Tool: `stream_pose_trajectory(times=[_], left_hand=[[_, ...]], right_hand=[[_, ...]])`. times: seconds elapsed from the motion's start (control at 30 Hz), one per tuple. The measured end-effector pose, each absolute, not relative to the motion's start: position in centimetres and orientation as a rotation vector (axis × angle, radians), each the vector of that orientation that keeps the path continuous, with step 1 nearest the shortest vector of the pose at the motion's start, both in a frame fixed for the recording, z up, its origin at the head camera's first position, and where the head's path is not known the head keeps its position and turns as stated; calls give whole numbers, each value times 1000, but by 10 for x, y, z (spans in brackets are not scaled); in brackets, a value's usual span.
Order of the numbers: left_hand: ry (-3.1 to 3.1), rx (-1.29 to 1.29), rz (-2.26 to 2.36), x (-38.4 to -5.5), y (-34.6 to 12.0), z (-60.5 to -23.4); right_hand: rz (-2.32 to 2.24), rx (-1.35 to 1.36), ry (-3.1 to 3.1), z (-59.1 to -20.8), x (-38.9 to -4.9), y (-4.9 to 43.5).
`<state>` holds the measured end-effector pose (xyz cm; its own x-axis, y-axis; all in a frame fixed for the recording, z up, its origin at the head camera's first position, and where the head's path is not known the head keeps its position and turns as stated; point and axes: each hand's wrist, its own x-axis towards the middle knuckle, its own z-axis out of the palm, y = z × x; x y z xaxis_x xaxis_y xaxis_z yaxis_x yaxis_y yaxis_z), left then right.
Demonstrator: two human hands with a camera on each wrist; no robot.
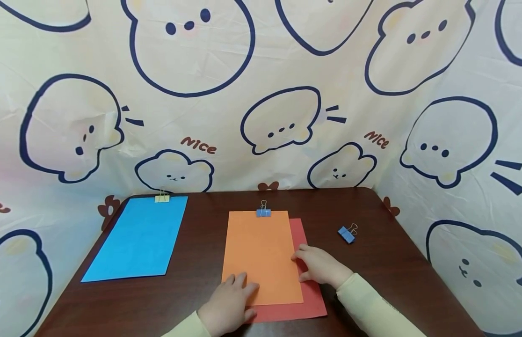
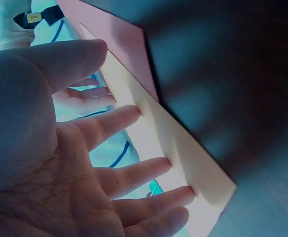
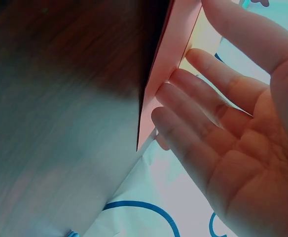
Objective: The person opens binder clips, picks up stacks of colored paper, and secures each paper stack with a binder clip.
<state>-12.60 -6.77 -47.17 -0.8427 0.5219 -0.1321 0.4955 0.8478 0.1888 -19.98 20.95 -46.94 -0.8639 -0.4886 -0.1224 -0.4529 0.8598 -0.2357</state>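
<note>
From far off, I see the person's left hand (image 1: 229,304) with its fingers spread, and some fingertips touch the orange sheet (image 1: 261,252) near its bottom left corner. The right hand (image 1: 322,267) has its fingers a bit apart and a little bent, with the tips by the orange sheet's right edge, over the red sheet (image 1: 315,299). The orange sheet lies in the middle of the brown table (image 1: 202,234), on top of the red one, which peeks out on the right and at the bottom. A blue binder clip (image 1: 263,213) sits on the orange sheet's top edge; I can't tell if it bites the red one too. On the left lies a blue sheet (image 1: 139,238) with a yellow binder clip (image 1: 162,199) at its top. A loose blue binder clip (image 1: 347,235) lies on the right.
</note>
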Motion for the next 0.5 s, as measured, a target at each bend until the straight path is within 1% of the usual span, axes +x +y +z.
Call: stream_pose_trajectory(times=[0.5], left_hand=[[2802,674,295,-123,-69,-471]], right_hand=[[-300,-713,2870,-466,-197,210]])
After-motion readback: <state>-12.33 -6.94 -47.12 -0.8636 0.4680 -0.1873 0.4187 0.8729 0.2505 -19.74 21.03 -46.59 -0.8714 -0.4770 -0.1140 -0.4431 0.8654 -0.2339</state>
